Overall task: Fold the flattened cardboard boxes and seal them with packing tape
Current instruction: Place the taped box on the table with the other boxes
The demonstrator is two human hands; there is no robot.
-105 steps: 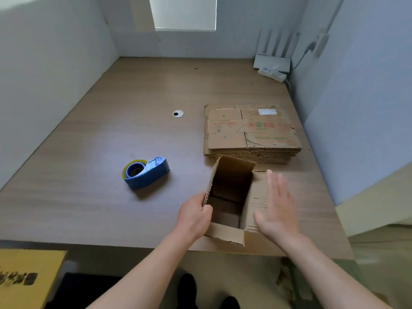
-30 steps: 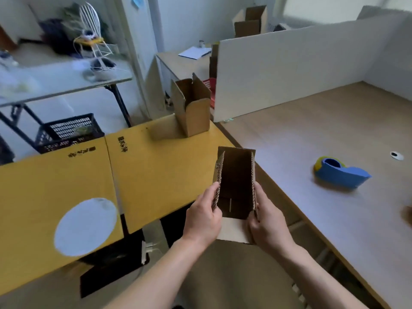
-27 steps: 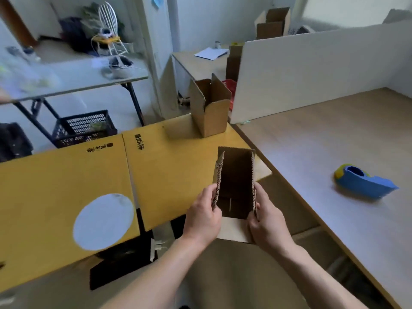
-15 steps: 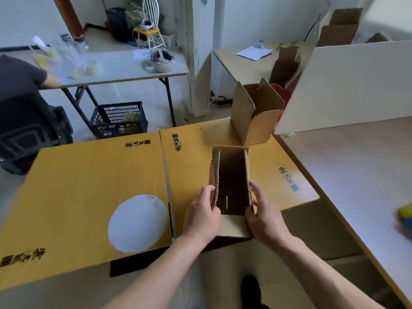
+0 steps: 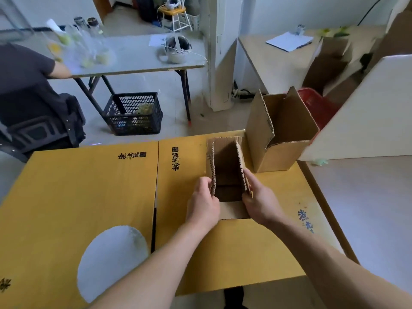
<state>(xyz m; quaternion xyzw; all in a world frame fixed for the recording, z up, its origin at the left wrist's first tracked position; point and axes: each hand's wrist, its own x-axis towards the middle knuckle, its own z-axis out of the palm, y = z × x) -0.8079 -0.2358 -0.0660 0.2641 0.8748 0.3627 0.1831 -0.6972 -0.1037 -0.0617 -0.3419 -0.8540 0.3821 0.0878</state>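
Gripping 1 erected box (image 5: 226, 166), left hand (image 5: 204, 205) and right hand (image 5: 259, 201) each curled on a side panel, we judge folding done, top flaps unsealed.

Brown box (image 5: 227, 168), yellow black-lettered sheets (image 5: 73, 197), black crate (image 5: 133, 113).

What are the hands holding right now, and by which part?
An open cardboard box: the left hand grips its left upright flap, the right hand its right upright flap.
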